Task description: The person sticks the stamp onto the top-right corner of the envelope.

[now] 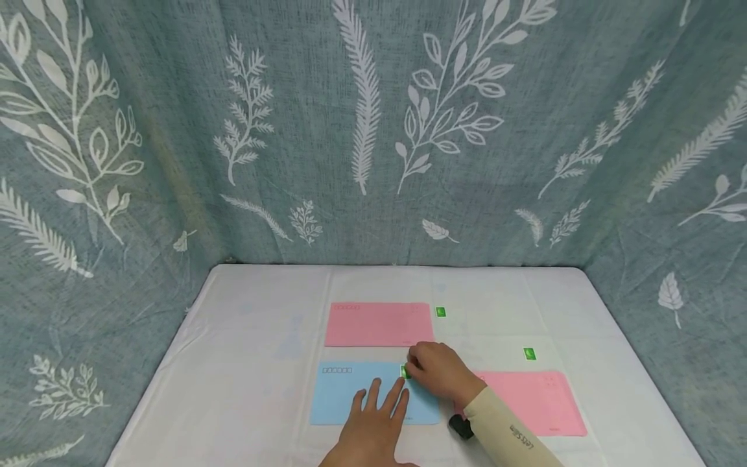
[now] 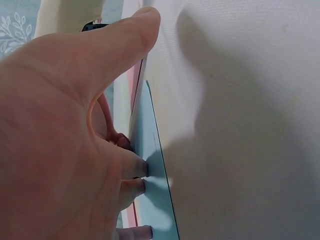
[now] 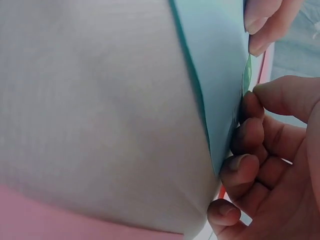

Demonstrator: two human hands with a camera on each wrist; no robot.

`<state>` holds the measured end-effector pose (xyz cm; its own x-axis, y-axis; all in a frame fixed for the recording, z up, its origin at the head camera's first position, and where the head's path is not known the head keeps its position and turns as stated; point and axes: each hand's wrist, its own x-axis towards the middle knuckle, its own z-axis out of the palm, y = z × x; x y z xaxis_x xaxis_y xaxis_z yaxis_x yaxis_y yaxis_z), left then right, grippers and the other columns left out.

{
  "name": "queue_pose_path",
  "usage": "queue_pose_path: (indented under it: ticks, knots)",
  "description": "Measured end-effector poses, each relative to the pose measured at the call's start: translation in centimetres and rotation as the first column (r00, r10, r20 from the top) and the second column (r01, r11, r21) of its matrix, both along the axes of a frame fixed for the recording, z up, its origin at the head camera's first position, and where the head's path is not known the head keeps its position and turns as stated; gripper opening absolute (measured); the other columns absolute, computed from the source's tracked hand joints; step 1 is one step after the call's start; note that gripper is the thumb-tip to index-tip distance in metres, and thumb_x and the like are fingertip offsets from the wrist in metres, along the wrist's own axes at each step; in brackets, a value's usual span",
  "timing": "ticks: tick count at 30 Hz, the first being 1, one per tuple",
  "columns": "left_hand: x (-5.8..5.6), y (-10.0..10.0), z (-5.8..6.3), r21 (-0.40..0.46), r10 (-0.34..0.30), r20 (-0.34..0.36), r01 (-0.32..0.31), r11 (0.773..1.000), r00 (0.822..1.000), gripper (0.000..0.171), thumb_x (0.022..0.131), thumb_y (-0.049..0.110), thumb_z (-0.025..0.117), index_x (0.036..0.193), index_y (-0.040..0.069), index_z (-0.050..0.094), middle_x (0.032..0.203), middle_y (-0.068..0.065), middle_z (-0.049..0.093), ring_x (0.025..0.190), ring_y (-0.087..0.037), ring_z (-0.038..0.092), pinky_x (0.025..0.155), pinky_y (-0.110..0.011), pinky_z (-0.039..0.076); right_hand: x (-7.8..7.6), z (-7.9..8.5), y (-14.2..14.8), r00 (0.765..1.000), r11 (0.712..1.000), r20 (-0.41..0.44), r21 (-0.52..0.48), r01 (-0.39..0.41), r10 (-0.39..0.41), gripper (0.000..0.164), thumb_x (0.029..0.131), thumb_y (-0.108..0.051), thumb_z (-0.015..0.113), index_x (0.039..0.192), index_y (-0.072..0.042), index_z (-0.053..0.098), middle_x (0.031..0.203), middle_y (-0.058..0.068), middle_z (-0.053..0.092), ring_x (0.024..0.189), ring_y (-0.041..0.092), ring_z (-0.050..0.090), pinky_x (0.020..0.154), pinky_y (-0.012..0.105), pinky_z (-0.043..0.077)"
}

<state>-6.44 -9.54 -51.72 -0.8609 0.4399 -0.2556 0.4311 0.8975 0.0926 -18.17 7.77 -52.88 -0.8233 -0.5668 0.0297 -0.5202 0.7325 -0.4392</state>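
- Left hand (image 1: 375,427): we see spread fingers resting on the blue envelope (image 1: 335,399).
- Right hand (image 1: 441,371): we see its grip pinching a green stamp (image 1: 404,371).

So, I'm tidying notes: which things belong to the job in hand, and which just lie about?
Likely in use:
blue envelope
left hand on it
corner stamp
right hand at it

Seemingly lying about:
far pink envelope
near pink envelope
far stamp
near stamp

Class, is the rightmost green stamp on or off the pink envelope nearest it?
Off: in the head view, white tabletop shows between the stamp and the pink envelope.
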Motion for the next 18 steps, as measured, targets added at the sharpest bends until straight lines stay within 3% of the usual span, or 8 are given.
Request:
queue_pose_path:
  ticks: [10, 18]
  knots:
    - [0.05, 0.10, -0.03, 0.002, 0.008, 0.001, -0.008, 1.000, 1.000, 0.113, 0.074, 0.091, 0.052, 0.159, 0.019, 0.036, 0.168, 0.002, 0.019, 0.147, -0.038, 0.029, 0.108, -0.056, 0.036, 0.02, -0.17, 0.10, 1.000, 1.000, 0.006, -0.005, 0.002, -0.002, 0.018, 0.096, -0.015, 0.065, 0.078, -0.017, 0.064, 0.065, -0.011, 0.048, 0.060, 0.006, 0.047, 0.065, 0.031, 0.043]
    - [0.18, -0.07, 0.08, 0.025, 0.017, 0.015, -0.018, 1.000, 1.000, 0.110, 0.076, 0.089, 0.054, 0.159, 0.018, 0.037, 0.168, 0.002, 0.020, 0.148, -0.038, 0.029, 0.109, -0.057, 0.034, -0.20, -0.51, 0.14, 0.999, 1.000, 0.046, -0.030, 0.005, -0.003, 0.017, 0.097, -0.015, 0.061, 0.081, -0.017, 0.066, 0.067, -0.012, 0.050, 0.060, 0.006, 0.048, 0.062, 0.027, 0.043]
